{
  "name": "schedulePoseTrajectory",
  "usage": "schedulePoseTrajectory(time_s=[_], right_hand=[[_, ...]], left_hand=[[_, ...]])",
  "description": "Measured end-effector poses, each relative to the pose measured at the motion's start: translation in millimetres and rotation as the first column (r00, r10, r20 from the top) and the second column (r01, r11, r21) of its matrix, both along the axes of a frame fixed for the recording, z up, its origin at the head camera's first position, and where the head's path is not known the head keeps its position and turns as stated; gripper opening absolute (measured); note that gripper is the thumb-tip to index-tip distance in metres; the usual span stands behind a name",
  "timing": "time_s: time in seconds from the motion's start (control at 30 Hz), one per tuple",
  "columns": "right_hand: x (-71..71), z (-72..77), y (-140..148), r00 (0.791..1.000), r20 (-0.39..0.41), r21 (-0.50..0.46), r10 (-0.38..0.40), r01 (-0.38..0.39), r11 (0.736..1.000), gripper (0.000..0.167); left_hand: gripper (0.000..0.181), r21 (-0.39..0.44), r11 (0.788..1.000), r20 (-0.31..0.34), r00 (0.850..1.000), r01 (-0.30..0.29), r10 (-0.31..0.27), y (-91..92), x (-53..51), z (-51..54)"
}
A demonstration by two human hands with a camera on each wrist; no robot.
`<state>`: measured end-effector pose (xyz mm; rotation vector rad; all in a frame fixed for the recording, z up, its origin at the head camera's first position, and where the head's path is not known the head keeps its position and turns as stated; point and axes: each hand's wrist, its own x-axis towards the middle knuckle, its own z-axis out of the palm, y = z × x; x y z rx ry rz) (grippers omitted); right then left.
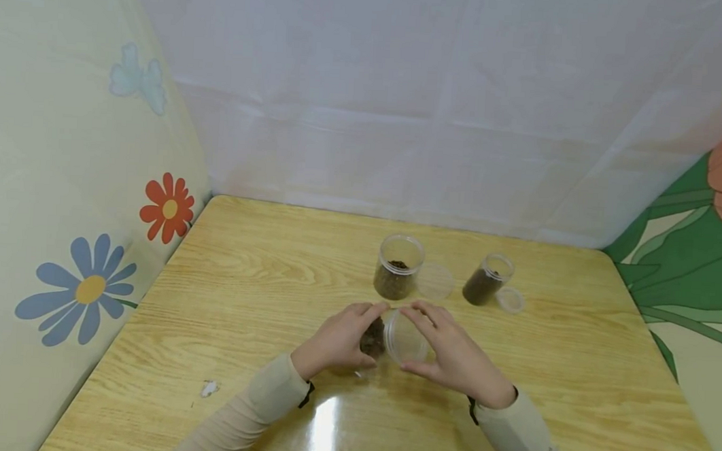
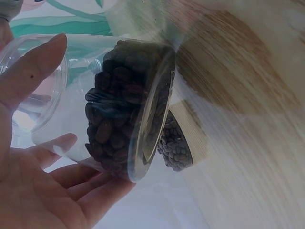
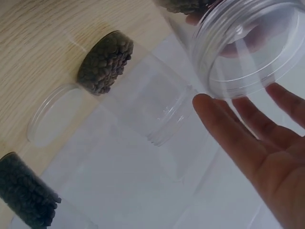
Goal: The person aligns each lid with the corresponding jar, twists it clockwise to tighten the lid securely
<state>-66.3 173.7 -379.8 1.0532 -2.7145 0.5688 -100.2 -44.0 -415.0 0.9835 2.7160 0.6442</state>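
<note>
Between the two hands a clear plastic jar [image 2: 76,62], part filled with dark brown bean-like pieces [image 2: 116,100], lies tilted on its side, mouth to the right. My left hand [image 1: 341,340] grips its body, thumb on one side and fingers on the other. Around the mouth end curve the fingers and thumb of my right hand [image 1: 452,356], touching the clear rim [image 3: 217,52]. Whether a clear lid sits on that end, I cannot tell. Behind the hands stands an open clear jar [image 1: 398,268] of dark pieces, a round clear lid [image 1: 436,282] beside it.
Farther right, a narrower open jar [image 1: 487,281] of dark grains stands with a small clear lid [image 1: 510,300] lying next to it. The wooden table [image 1: 261,261] meets a white cloth backdrop [image 1: 365,144] at the back. A pale worn patch [image 1: 209,388] marks the left front.
</note>
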Motion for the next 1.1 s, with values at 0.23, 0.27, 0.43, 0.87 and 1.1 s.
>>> schedulePoseTrajectory(time_s=[0.23,0.27,0.43,0.87,1.1], right_hand=[[-4.9,-7.9,2.9,0.989,-0.002,-0.019,0.149,-0.149,0.989,0.095],[-5.2,-8.9,2.7,0.988,-0.004,-0.019,0.157,-0.157,0.987,0.095],[-6.9,-11.7,1.7,0.986,-0.046,-0.030,0.162,-0.164,0.986,0.092],[-7.4,-10.6,-1.3,0.992,-0.074,-0.035,0.103,-0.106,0.994,0.088],[-7.1,-13.1,-1.7,0.992,-0.095,-0.044,0.079,-0.083,0.996,0.088]], left_hand=[[0.096,0.023,1.000,0.014,1.000,0.008,-0.008,-2.0,-1.7,-1.3],[0.095,0.022,1.000,0.012,1.000,0.011,-0.011,-2.2,-1.9,-1.3],[0.095,0.019,1.000,0.004,1.000,0.018,-0.018,-2.6,-2.3,-1.1],[0.097,0.019,1.000,-0.047,0.999,0.004,-0.004,-0.6,-1.1,-3.7],[0.096,0.023,1.000,-0.095,0.995,-0.013,0.015,2.6,2.1,-5.3]])
